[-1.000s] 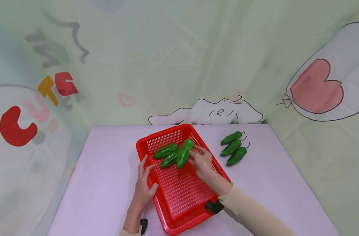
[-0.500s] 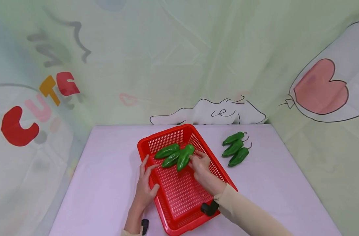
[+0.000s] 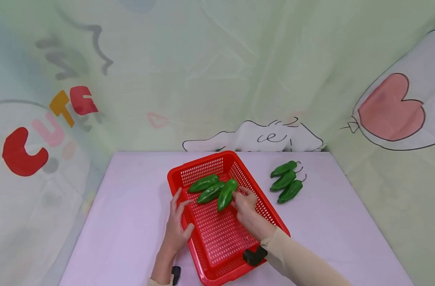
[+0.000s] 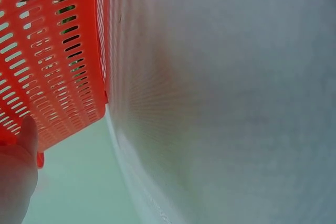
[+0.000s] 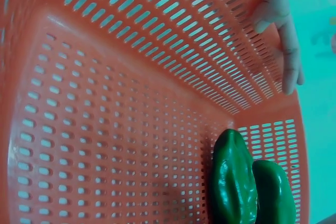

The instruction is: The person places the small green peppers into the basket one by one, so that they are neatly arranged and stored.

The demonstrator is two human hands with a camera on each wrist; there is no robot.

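In the head view my right hand (image 3: 245,204) pinches a green pepper (image 3: 227,195) low inside a red plastic basket (image 3: 215,274). Whether that pepper touches the basket floor cannot be told. Two more green peppers, one farther back (image 3: 203,183) and one in the middle (image 3: 211,192), lie beside it at the far end. My left hand (image 3: 177,226) rests on the left rim with fingers spread, some reaching over the edge. The right wrist view shows the left hand (image 5: 278,19) over the rim and two peppers below; the right hand is out of that view.
Three green peppers (image 3: 287,180) with curved stems lie side by side on the pale table (image 3: 324,222), right of the basket. A printed cloth backdrop (image 3: 217,79) rises behind the table and at its sides.
My right hand has lowered the pepper toward the basket floor, alongside the other two. The left hand stays at the rim. The head view has shifted slightly.
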